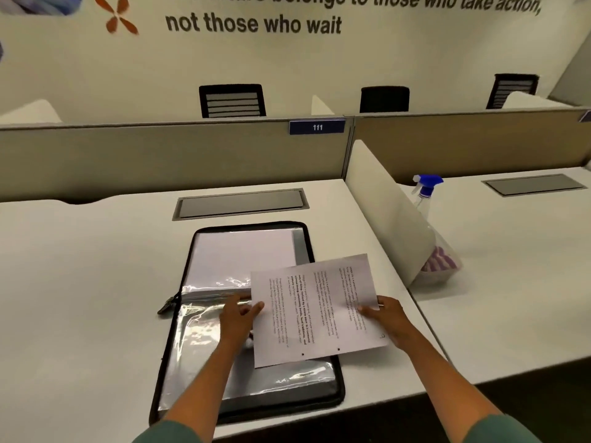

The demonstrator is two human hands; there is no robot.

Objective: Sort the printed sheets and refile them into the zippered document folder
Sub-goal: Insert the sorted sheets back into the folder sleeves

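A black zippered document folder (179,318) lies open on the white desk, with shiny plastic sleeves and a white sheet (240,254) in its far half. Above its right side I hold printed sheets (315,308), turned sideways, with two punch holes near the lower edge. My left hand (240,318) pinches the sheets' left edge. My right hand (388,318) grips their right edge. How many sheets are in the stack cannot be told.
A white divider panel (383,212) stands right of the folder. Behind it are a blue-topped spray bottle (425,190) and a plastic bag with purple cloth (443,262). A grey cable hatch (240,204) sits in the desk beyond the folder. A beige partition (160,155) closes the back.
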